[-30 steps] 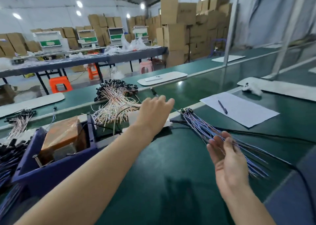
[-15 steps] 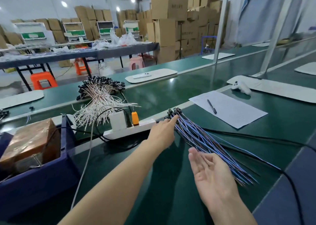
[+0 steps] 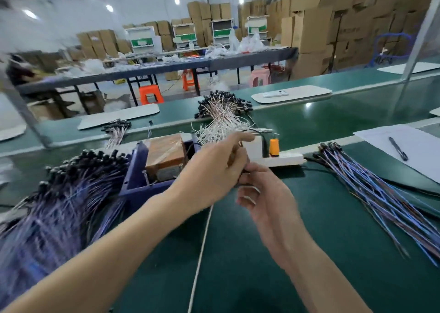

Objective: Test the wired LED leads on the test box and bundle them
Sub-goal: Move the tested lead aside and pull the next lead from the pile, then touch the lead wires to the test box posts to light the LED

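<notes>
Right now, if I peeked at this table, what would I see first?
Probably the huge heap of purple-blue wires with black tips at the left, with a thinner fan of blue wires at the right. In the middle the left hand and right hand meet over the green table, beside a blue bin holding a brown box.

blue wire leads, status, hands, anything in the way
Left hand, right hand together; right pinches small dark part. Fanned blue wire leads untouched at right. Thin white cord below hands.

Left grip [image 3: 214,167] curled, right grip [image 3: 266,193] half-curled, the 2 touching
</notes>
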Available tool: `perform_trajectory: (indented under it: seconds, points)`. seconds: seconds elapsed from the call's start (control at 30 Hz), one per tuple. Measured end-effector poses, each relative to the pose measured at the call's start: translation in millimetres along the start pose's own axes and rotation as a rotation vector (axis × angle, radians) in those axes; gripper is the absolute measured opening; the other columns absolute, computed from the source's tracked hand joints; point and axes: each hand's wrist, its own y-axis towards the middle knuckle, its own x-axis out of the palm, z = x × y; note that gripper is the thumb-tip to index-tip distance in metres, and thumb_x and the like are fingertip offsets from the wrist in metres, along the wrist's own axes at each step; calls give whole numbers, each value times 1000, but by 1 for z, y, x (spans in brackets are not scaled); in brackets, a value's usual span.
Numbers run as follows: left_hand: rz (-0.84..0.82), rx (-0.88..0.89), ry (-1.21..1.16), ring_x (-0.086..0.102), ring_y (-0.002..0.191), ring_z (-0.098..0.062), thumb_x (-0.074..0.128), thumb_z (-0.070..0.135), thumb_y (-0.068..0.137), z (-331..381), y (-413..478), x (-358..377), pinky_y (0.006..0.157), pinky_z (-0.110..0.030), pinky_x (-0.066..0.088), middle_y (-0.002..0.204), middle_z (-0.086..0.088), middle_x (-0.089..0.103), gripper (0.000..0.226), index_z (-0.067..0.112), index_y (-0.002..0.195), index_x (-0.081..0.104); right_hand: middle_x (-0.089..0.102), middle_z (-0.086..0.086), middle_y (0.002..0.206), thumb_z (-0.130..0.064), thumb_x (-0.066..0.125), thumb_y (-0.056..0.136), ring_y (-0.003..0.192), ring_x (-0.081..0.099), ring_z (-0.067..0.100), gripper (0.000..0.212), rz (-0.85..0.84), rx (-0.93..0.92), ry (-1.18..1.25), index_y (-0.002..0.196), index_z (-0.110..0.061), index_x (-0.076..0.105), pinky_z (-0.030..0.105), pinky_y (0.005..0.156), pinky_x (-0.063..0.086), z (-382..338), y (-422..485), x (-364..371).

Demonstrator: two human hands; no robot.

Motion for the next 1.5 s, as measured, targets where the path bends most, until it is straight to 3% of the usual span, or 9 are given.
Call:
perform_trajectory:
  seconds: [0.1,0.23,0.33,0.43,0.63,0.8,1.1,1.33,1.5]
  points:
    - [241,-43,-15,62,71,-4,50,24,102,-19,-51,-59,57,-10,43,92,13,69,25,34,122,61,59,0,66,-2,46,99,52,52,14,41,-161,-33,-195,81,-26,74,24,52,46,29,-7,30]
    - [573,-250,67,61,72,-6,51,22,101,-71,-99,-113,53,-15,46,92,15,68,20,36,110,62,46,-3,61,-9,42,100,49,38,13,38,-336,-77,-429,84,-30,70,24,46,35,74,-18,56]
    - [419,-577,184,52,51,-10,50,20,101,-128,-122,-123,46,-30,42,77,6,69,18,25,105,67,42,-8,60,-22,45,97,54,31,14,27,-414,-103,-606,91,-34,67,27,47,27,106,-22,60]
    - [172,-745,333,60,65,-13,50,21,100,-169,-138,-107,62,-31,48,85,1,72,22,19,106,71,42,-9,53,-21,47,100,49,30,9,26,-366,-233,-801,95,-36,66,26,46,25,127,-21,51]
    - [-30,-771,555,63,105,-34,46,30,104,-209,-129,-76,80,-41,49,117,-11,66,27,14,116,64,39,-8,46,-26,44,94,40,31,10,24,-163,-419,-932,90,-39,63,17,44,23,128,-11,34]
    - [-32,-749,639,56,113,-37,44,31,105,-218,-112,-63,77,-43,41,119,-14,58,26,11,113,57,39,-7,47,-16,48,99,42,31,8,27,-144,-396,-940,90,-37,64,21,43,25,130,-9,32]
    - [262,-919,186,61,91,-28,53,29,99,-230,-103,-69,77,-34,44,101,-8,69,15,16,96,61,41,-5,49,-9,50,101,45,32,10,36,-91,-333,-837,88,-37,67,29,43,25,130,-4,28]
    - [537,-901,27,52,69,-8,44,26,105,-226,-105,-79,55,-26,34,84,2,60,15,15,103,54,44,-6,51,-9,49,101,47,35,12,37,-73,-313,-804,87,-38,67,31,44,28,129,-4,29]
    - [693,-795,-281,62,66,-16,38,24,109,-201,-92,-102,70,-35,51,85,-6,69,16,14,105,49,44,-4,51,-8,49,100,47,35,10,37,-62,-298,-790,87,-37,68,33,43,28,129,-4,29]
